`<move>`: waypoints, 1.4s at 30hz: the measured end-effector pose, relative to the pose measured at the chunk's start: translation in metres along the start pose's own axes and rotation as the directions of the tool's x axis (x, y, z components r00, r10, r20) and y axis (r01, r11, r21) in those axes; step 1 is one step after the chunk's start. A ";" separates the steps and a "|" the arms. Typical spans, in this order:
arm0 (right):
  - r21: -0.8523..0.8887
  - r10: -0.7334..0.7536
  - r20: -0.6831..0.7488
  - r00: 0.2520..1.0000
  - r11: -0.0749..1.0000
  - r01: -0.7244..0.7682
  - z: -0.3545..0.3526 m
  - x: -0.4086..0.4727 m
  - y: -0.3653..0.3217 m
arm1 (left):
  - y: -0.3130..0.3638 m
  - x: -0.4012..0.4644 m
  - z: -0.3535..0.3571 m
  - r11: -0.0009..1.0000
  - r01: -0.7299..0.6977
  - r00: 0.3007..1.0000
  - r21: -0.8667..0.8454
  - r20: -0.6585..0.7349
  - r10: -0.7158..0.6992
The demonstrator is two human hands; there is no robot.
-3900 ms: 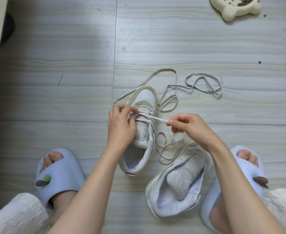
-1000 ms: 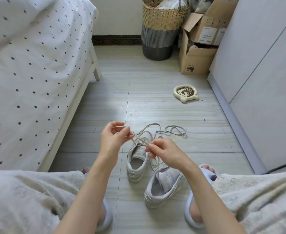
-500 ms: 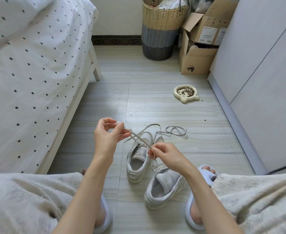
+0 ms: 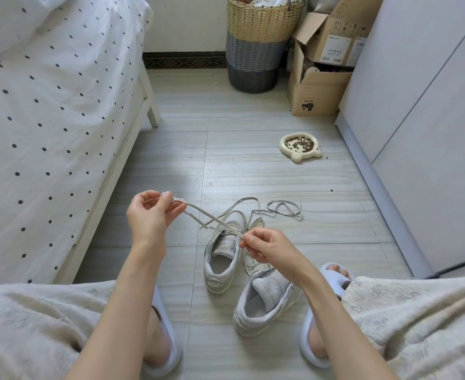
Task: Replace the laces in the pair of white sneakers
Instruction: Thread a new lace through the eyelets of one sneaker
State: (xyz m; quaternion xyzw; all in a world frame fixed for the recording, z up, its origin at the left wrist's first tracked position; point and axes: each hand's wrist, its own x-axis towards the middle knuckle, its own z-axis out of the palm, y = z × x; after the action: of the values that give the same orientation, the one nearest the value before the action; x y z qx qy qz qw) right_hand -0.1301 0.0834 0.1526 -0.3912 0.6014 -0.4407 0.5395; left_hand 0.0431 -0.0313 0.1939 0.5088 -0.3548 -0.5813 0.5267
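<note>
Lace stretched between two hands above Nike sneakers

The left hand (image 4: 150, 215) and right hand (image 4: 267, 246) each pinch the taut lace (image 4: 212, 219); both sneakers (image 4: 221, 259) sit mid-floor (image 4: 253, 171), heels reading "NIKE".

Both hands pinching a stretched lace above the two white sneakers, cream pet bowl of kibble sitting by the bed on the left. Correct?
One error: the cream pet bowl of kibble sits at the right, near the white cabinet, not by the bed. The head view shows it. The left hand and right hand do pinch the stretched beige lace above the white sneakers.
</note>
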 end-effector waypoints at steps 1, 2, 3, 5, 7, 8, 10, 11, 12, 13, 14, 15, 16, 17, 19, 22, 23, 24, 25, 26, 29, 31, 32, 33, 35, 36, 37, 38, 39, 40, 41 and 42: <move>0.010 -0.001 -0.006 1.000 1.000 0.001 -0.001 0.000 0.000 | 0.001 0.002 -0.002 1.000 0.002 1.000 -0.015 -0.009 -0.002; 0.017 -0.001 -0.007 1.000 1.000 0.001 -0.002 -0.001 0.000 | 0.001 0.004 -0.005 1.000 0.008 1.000 -0.026 -0.019 -0.009; 0.013 0.001 -0.003 1.000 1.000 -0.001 -0.003 -0.002 0.000 | 0.001 0.005 -0.007 0.999 0.018 0.999 -0.030 -0.027 -0.018; -0.051 0.002 0.008 1.000 0.999 -0.001 -0.004 -0.003 0.001 | -0.001 0.005 -0.009 0.999 0.037 0.999 -0.029 -0.038 -0.038; -0.184 0.021 -0.006 1.000 0.983 -0.021 -0.002 -0.002 0.003 | -0.005 0.004 -0.008 0.998 0.050 0.998 -0.026 -0.043 -0.051; -0.270 0.029 -0.029 0.999 0.962 -0.036 0.000 -0.001 0.005 | -0.006 0.003 -0.007 0.998 0.056 0.997 -0.020 -0.043 -0.057; -0.405 0.046 -0.070 0.997 0.911 -0.071 0.003 0.000 0.011 | -0.008 0.002 -0.005 0.997 0.070 0.997 0.009 -0.037 -0.070; -0.424 0.056 -0.081 0.995 0.901 -0.085 0.005 0.000 0.013 | -0.008 0.002 -0.005 0.997 0.078 0.996 0.028 -0.035 -0.077; -0.425 0.065 -0.088 0.994 0.900 -0.097 0.006 0.000 0.016 | -0.009 0.003 -0.003 0.995 0.087 0.996 0.040 -0.032 -0.086; -0.417 0.074 -0.095 0.993 0.902 -0.108 0.006 0.001 0.018 | -0.009 0.004 -0.002 0.994 0.101 0.995 0.041 -0.030 -0.100; -0.396 0.087 -0.103 0.991 0.910 -0.121 0.005 0.004 0.020 | -0.008 0.006 0.001 0.992 0.121 0.993 0.032 -0.024 -0.120; -0.358 0.106 -0.112 0.988 0.923 -0.139 0.005 0.007 0.021 | -0.006 0.009 0.007 0.990 0.142 0.990 0.018 -0.010 -0.142; -0.306 0.127 -0.121 0.984 0.939 -0.159 0.004 0.012 0.023 | -0.002 0.012 0.014 0.987 0.158 0.987 0.012 0.013 -0.158; -0.249 0.152 -0.131 0.980 0.951 -0.181 0.003 0.016 0.024 | 0.004 0.016 0.024 0.987 0.161 0.986 0.023 0.043 -0.161; -0.192 0.180 -0.169 0.969 0.958 -0.211 -0.001 0.024 0.025 | 0.015 0.026 0.052 0.991 0.108 0.983 0.084 0.137 -0.119; -0.224 0.157 -0.272 0.950 0.949 -0.221 -0.011 0.038 0.030 | 0.022 0.035 0.101 0.981 -0.040 0.926 0.189 0.377 -0.035; -0.197 0.156 -0.320 0.934 0.954 -0.227 -0.015 0.043 0.032 | 0.019 0.036 0.116 0.970 -0.076 0.879 0.232 0.474 -0.045; -0.118 0.170 -0.370 0.914 0.967 -0.227 -0.019 0.050 0.035 | 0.012 0.037 0.128 0.956 -0.100 0.826 0.275 0.558 -0.074; 0.008 0.205 -0.409 0.889 0.975 -0.221 -0.024 0.056 0.039 | 0.002 0.040 0.137 0.941 -0.115 0.781 0.317 0.615 -0.112; 0.150 0.255 -0.427 0.868 0.966 -0.210 -0.028 0.062 0.043 | -0.011 0.043 0.142 0.926 -0.123 0.755 0.357 0.639 -0.147; 0.410 0.372 -0.409 0.833 0.891 -0.196 -0.040 0.077 0.062 | -0.058 0.057 0.132 0.872 -0.120 0.793 0.475 0.574 -0.203; 0.469 0.412 -0.402 0.817 0.860 -0.203 -0.046 0.087 0.077 | -0.094 0.068 0.109 0.790 -0.124 0.829 0.601 0.501 -0.251; 0.484 0.429 -0.403 0.808 0.850 -0.209 -0.048 0.092 0.083 | -0.111 0.072 0.096 0.730 -0.138 0.835 0.670 0.475 -0.278; 0.492 0.448 -0.402 0.799 0.841 -0.224 -0.049 0.097 0.091 | -0.129 0.077 0.084 0.662 -0.156 0.834 0.733 0.457 -0.309; 0.492 0.482 -0.392 0.784 0.829 -0.264 -0.050 0.107 0.103 | -0.160 0.083 0.065 0.535 -0.194 0.824 0.822 0.433 -0.367; 0.492 0.493 -0.383 0.781 0.824 -0.279 -0.051 0.112 0.109 | -0.172 0.083 0.060 0.474 -0.223 0.819 0.852 0.428 -0.383; 0.489 0.501 -0.372 0.781 0.821 -0.294 -0.052 0.118 0.116 | -0.183 0.084 0.057 0.422 -0.262 0.814 0.868 0.433 -0.387; 0.477 0.505 -0.360 0.785 0.822 -0.310 -0.052 0.123 0.123 | -0.192 0.084 0.056 0.388 -0.309 0.805 0.868 0.456 -0.379; 0.455 0.506 -0.349 0.789 0.827 -0.330 -0.052 0.128 0.129 | -0.202 0.084 0.056 0.367 -0.361 0.793 0.857 0.489 -0.364; 0.433 0.507 -0.337 0.793 0.832 -0.348 -0.053 0.133 0.135 | -0.210 0.085 0.056 0.346 -0.416 0.778 0.841 0.526 -0.345; 0.409 0.508 -0.327 0.797 0.836 -0.365 -0.053 0.137 0.142 | -0.218 0.087 0.056 0.318 -0.461 0.763 0.828 0.553 -0.333; 0.385 0.508 -0.318 0.801 0.841 -0.380 -0.053 0.141 0.147 | -0.225 0.089 0.056 0.290 -0.495 0.753 0.819 0.571 -0.326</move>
State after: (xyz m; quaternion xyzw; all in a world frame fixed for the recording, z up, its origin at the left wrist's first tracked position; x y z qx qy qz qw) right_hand -0.1974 0.0008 -0.0290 -0.0496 0.7012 -0.4581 0.5441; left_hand -0.0607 -0.0812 -0.0262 0.4590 -0.8139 -0.3561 -0.0090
